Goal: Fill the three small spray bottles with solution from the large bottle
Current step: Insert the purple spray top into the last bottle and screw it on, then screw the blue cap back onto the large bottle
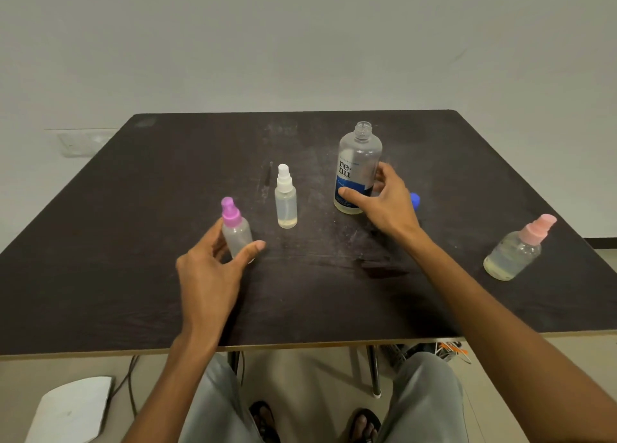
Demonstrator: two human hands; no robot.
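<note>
The large clear bottle [357,165] with a blue label stands upright and uncapped at the table's middle right, a little liquid at its bottom. My right hand [384,202] wraps its lower part, thumb on the label. Its blue cap [415,200] lies just behind that hand. My left hand [213,269] curls around the purple-topped spray bottle [235,229], thumb in front and fingers behind. The white-topped spray bottle [285,198] stands between the two hands. The pink-topped spray bottle [516,250] stands apart at the right, holding pale liquid.
Everything sits on a dark wooden table [133,242] with its near edge at my knees. A thin dark stick [268,175] lies behind the white-topped bottle. A white object [73,409] and cables are on the floor at the lower left.
</note>
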